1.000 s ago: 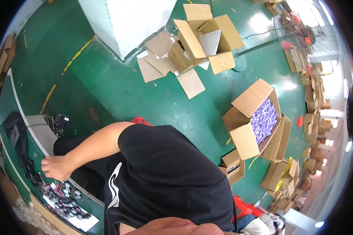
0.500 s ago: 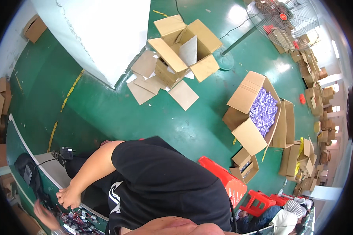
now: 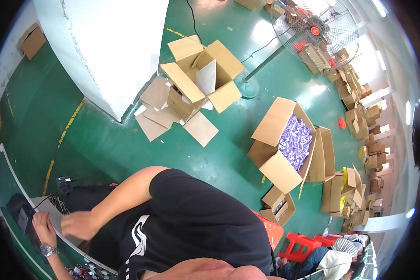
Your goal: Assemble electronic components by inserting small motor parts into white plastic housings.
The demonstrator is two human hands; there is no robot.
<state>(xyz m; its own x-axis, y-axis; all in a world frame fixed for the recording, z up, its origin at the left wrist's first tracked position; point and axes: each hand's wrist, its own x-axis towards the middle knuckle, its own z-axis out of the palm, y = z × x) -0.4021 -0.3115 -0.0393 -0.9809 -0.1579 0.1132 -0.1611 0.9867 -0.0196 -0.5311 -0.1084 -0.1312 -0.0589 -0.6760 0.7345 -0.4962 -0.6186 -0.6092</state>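
Note:
My left hand [image 3: 44, 227], with a metal watch [image 3: 46, 250] on its wrist, lies at the green tabletop beside a dark device with a flat panel [image 3: 23, 218]. Its fingers are stretched out and seem to touch the device's edge, with no held thing showing. My right hand [image 3: 79, 226] hovers over the table's pale edge, close to the left hand. Motion smears its fingers, so I cannot see whether anything is in them. Small parts with red and black wires [image 3: 86, 271] lie in a pile below the hands, partly cut off by the rim.
A black power adapter [image 3: 64, 184] with a cord sits by the table edge. Open cartons stand on the green floor, one full of purple packets [image 3: 295, 142], another [image 3: 203, 74] among cardboard sheets. Beyond are a standing fan [image 3: 315, 31], red stools [image 3: 295, 247] and a seated person [image 3: 333, 261].
Both hands have left the wired parts. My left hand has moved up to the dark device; my right hand has lifted toward the table edge. The whole view has shifted a little.

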